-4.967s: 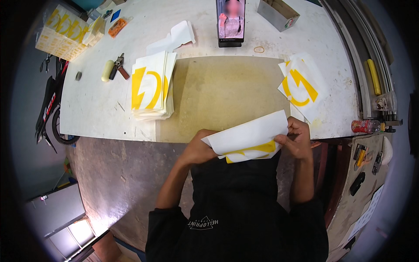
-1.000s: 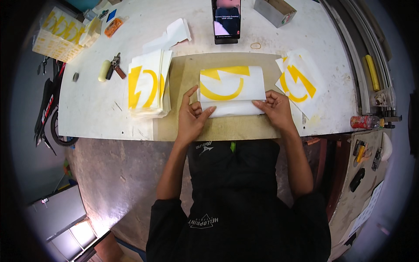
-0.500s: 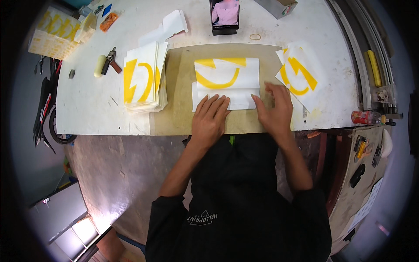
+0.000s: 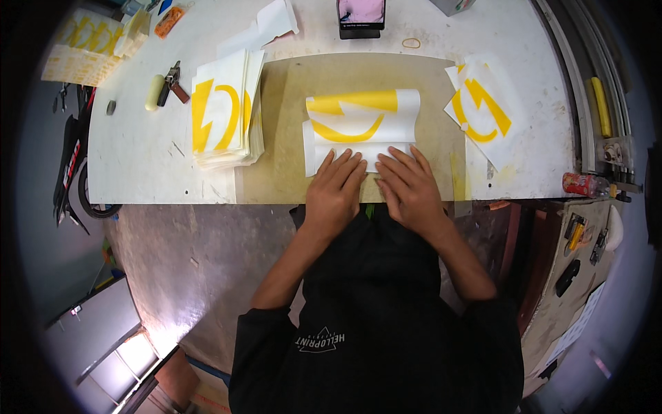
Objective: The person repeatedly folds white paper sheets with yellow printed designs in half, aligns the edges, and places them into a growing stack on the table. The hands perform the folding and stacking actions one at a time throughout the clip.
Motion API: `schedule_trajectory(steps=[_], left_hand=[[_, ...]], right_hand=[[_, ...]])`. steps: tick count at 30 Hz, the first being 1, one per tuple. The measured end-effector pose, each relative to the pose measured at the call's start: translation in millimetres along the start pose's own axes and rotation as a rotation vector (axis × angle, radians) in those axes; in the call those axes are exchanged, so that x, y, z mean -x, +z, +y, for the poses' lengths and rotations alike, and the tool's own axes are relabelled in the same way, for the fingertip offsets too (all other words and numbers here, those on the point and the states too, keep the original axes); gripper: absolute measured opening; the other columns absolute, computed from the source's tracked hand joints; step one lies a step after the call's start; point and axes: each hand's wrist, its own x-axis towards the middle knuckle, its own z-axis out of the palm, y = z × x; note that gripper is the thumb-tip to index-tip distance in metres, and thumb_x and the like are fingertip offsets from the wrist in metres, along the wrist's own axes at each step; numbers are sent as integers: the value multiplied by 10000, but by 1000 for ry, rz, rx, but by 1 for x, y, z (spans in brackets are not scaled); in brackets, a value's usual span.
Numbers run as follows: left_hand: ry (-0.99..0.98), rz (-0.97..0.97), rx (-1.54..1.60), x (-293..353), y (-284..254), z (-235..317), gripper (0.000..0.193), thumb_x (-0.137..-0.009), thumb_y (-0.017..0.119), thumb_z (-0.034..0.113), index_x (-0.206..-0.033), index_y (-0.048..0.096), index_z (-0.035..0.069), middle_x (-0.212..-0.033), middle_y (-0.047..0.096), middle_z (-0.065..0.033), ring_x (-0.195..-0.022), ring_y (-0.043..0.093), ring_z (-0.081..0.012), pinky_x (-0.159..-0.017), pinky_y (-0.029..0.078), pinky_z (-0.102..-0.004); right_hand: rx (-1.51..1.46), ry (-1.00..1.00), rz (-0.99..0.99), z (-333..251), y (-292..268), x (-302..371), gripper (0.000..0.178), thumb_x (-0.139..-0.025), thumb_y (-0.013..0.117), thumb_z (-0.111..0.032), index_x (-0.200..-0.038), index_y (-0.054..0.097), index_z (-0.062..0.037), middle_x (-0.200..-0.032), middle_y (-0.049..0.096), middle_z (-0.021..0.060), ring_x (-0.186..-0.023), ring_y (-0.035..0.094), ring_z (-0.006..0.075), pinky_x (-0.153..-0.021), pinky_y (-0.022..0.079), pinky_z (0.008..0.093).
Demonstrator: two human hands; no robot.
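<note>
A white paper sheet with a yellow print (image 4: 348,130) lies partly folded in front of me on a tan mat (image 4: 276,186). Its far part curls over, and the near edge is a plain white strip. My left hand (image 4: 336,193) rests on the left of that strip, fingers stretched out flat. Beside it, my right hand (image 4: 410,186) presses on the strip's right part with fingers extended and thumb apart. Neither hand grips anything. A thick stack of like printed sheets (image 4: 219,117) stands to the left. A few more printed sheets (image 4: 488,103) lie to the right, overlapping askew.
A phone on a stand (image 4: 360,17) is at the far side, near a rubber band (image 4: 412,43). Pliers-like tools (image 4: 174,83) lie at the left. A red-labelled bottle (image 4: 586,184) lies at the right edge. Printed packages (image 4: 86,48) sit at the far left.
My right hand has come down and left from the sheet's right edge onto its near strip. The sheet's far part bulges a little more. My left hand stays nearly in place.
</note>
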Motion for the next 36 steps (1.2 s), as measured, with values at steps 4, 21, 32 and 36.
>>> schedule_trajectory(steps=[4, 21, 32, 36], left_hand=[[-45, -114, -33, 17, -17, 4, 440, -856, 792, 82, -1285, 703, 55, -1389, 656, -154, -1353, 584, -351, -1155, 425, -540], [-235, -135, -51, 61, -50, -17, 564, -929, 742, 322, -1452, 607, 162, -1572, 500, -140, -1483, 429, -361, -1230, 257, -593], [-212, -154, -236, 61, -38, -12, 600, -915, 734, 454, -1466, 615, 248, -1574, 485, -108, -1470, 421, -340, -1219, 254, -605], [-223, -124, -261, 63, -33, -11, 595, -919, 727, 473, -1461, 623, 250, -1553, 501, -110, -1459, 430, -339, -1216, 255, -604]], right_hand=[[17, -3, -41, 2, -4, 6, 300, -896, 754, -142, -1169, 729, -20, -1330, 681, 113, -1341, 579, 314, -1187, 367, 573], [13, -35, -123, -25, 13, 4, 401, -927, 751, -235, -1247, 695, 0, -1417, 613, 167, -1417, 497, 369, -1207, 351, 552], [91, 66, -174, -48, 24, 0, 456, -977, 665, -283, -1391, 651, -92, -1495, 533, 176, -1484, 391, 369, -1215, 253, 630], [102, 30, -206, -48, 25, -5, 461, -972, 654, -269, -1406, 643, -111, -1535, 512, 136, -1473, 402, 357, -1217, 251, 622]])
